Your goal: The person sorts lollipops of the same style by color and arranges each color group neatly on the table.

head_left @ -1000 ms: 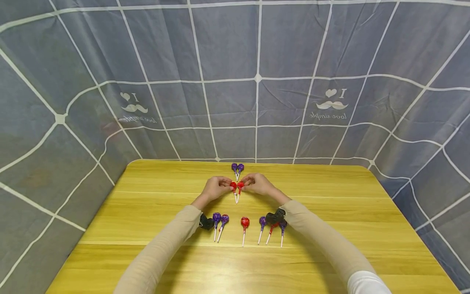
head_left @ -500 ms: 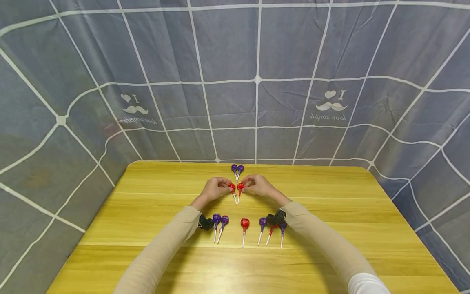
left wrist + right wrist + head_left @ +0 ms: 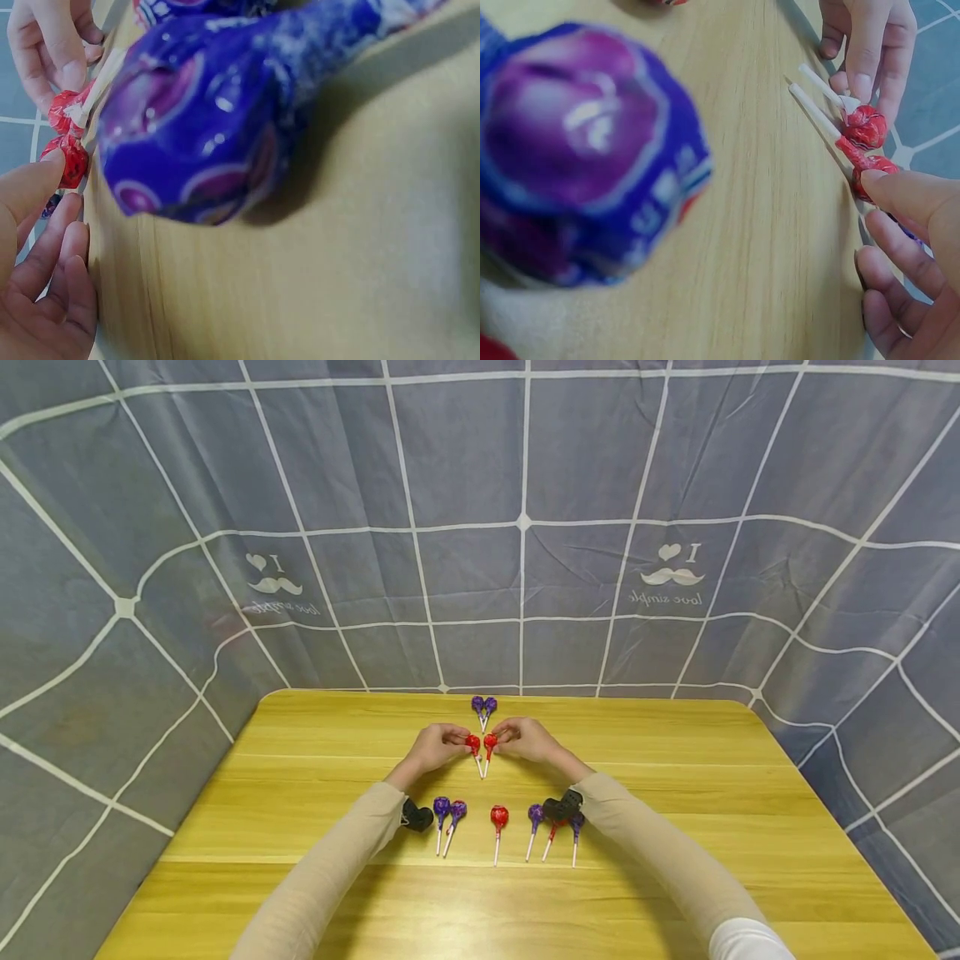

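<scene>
Head view: big grey-blue cloth backdrop with white grid lines (image 3: 480,485) around a yellow wooden table (image 3: 300,893). My left hand (image 3: 433,747) and right hand (image 3: 527,739) meet at the table's far middle, each touching one of two red-wrapped round lollipops on white sticks: left red lollipop (image 3: 472,744) under my left thumb and fingertips, right red lollipop (image 3: 491,742) under my right ones, heads side by side and touching, sticks crossing toward me. Wrist views show a fingertip pressed on each red head, other fingers loosely curled; a real pinch I cannot tell. Just beyond them lies a pair of purple-wrapped lollipops (image 3: 483,704). Nearer me, a row: two purple lollipops (image 3: 448,811) left, a single red lollipop (image 3: 498,817) centre, a purple-and-red cluster (image 3: 553,818) right, partly hidden by my wrist camera.
</scene>
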The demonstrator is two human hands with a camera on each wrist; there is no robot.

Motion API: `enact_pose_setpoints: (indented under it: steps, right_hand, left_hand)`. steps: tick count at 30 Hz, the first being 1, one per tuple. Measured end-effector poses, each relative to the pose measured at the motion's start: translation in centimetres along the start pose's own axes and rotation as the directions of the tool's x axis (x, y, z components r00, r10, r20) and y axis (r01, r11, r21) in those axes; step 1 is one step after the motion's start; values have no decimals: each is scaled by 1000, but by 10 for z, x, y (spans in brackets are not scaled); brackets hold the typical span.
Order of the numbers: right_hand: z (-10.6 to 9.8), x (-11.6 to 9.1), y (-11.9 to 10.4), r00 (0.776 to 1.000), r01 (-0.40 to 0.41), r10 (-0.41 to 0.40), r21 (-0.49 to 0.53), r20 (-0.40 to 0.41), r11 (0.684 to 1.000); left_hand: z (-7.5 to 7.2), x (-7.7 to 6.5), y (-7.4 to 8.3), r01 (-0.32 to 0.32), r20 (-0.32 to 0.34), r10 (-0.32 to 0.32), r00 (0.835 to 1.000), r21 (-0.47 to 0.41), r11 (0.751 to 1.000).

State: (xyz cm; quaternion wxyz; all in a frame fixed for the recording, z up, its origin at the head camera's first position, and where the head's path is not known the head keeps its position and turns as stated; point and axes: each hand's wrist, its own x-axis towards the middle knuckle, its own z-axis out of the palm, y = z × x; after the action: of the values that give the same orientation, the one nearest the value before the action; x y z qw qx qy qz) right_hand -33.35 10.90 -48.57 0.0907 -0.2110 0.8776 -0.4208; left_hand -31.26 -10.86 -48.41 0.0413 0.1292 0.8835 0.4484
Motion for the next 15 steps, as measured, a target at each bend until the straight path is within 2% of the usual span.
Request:
enact_pose_setpoints:
  steps: [9, 15]
  right_hand:
    - [-1, -6, -2, 999, 22, -22, -10, -40, 1000]
    - [-1, -15, -8, 998, 11, -12, -22, -57, 1000]
  left_hand:
    - [-7, -9, 2, 49, -28, -49, 998, -9, 999]
    - [-14, -19, 1, 36, -33, -36, 999, 3, 999]
